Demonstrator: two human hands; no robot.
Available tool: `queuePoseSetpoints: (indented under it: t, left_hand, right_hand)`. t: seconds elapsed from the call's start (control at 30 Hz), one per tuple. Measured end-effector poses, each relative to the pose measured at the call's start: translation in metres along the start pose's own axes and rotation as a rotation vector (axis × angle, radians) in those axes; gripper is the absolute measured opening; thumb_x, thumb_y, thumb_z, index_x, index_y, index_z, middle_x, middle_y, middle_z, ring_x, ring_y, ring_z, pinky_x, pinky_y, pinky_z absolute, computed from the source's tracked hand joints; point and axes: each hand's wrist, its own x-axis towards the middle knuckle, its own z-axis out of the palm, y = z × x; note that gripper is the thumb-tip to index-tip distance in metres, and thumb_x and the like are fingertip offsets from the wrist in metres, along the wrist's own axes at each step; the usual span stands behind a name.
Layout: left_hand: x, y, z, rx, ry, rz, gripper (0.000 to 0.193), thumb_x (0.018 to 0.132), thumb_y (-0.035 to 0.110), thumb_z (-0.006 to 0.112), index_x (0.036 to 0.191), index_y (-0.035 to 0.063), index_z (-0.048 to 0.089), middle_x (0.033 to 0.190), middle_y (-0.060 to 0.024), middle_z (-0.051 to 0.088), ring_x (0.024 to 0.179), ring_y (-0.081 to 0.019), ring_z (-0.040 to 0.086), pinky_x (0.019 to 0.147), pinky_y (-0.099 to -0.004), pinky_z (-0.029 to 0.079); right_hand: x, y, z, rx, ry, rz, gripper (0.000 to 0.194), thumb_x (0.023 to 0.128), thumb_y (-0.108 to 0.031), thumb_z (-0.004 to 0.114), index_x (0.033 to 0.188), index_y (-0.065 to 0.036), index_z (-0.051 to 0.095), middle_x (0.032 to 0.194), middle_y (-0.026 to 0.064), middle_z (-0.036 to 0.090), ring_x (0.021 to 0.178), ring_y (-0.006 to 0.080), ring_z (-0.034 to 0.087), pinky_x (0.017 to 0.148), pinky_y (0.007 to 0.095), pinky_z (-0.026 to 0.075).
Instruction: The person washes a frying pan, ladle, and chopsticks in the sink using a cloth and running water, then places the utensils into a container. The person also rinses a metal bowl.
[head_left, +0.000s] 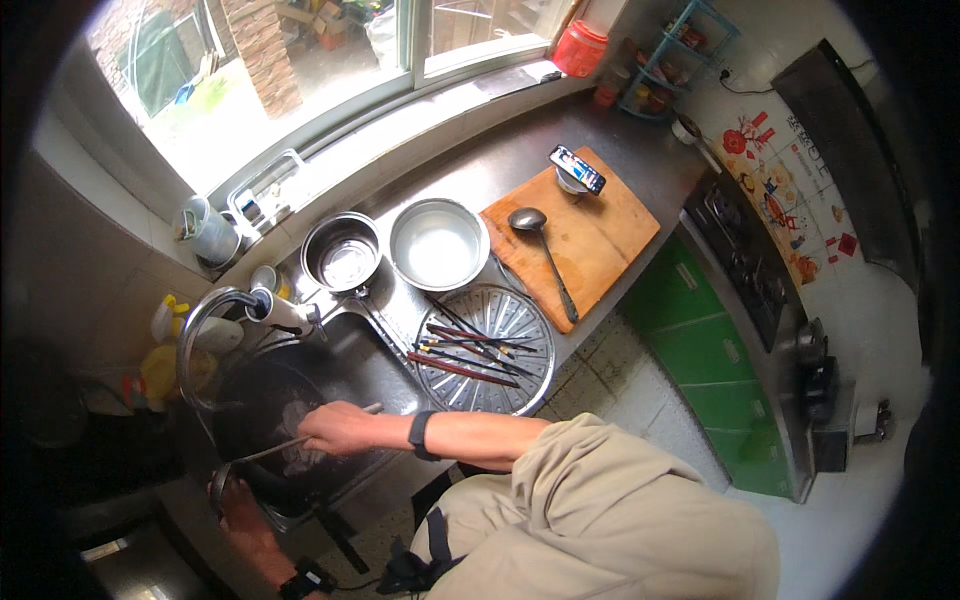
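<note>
Above the sink (375, 352), my right hand (334, 431) is closed around the handle of a long metal utensil (274, 450), with a crumpled pale cloth (296, 416) beside and under that hand. My left hand (238, 504) is at the utensil's round end, near the sink's lower left edge; its fingers are partly hidden. A large dark wok (262, 382) lies in the sink below both hands. Right of the sink, several chopsticks (472, 349) lie across a round perforated metal steamer tray (525, 375).
A curved faucet (191, 330) arches over the sink's left side. Behind stand an empty-looking metal pot (341, 255) and a basin of cloudy liquid (439, 244). A wooden cutting board (600, 247) holds a ladle (544, 247) and a phone (577, 169) leaning on a small bowl.
</note>
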Motion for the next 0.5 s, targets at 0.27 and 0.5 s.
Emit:
queuePoseSetpoints:
  t: [0.27, 0.5]
  left_hand:
    - [-0.046, 0.000, 0.067, -0.190, 0.199, -0.405, 0.061, 0.102, 0.023, 0.058, 0.155, 0.0038, 0.035, 0.153, -0.0163, 0.041, 0.140, -0.0309, 0.042, 0.116, -0.0424, 0.033]
    - [-0.062, 0.017, 0.089, -0.135, 0.310, -0.472, 0.059, 0.101, 0.025, 0.060, 0.152, 0.0026, 0.040, 0.145, -0.0161, 0.051, 0.133, -0.0282, 0.051, 0.113, -0.0399, 0.037]
  right_hand:
    - [-0.107, 0.034, -0.060, -0.151, 0.401, 0.147, 0.019, 0.085, -0.024, 0.070, 0.099, -0.011, 0.068, 0.094, 0.0073, 0.067, 0.091, 0.0296, 0.067, 0.075, 0.0421, 0.053]
    - [-0.252, 0.084, -0.157, -0.164, 0.982, 0.503, 0.014, 0.085, -0.014, 0.069, 0.097, -0.007, 0.073, 0.098, 0.0113, 0.071, 0.089, 0.0278, 0.069, 0.078, 0.0367, 0.054]
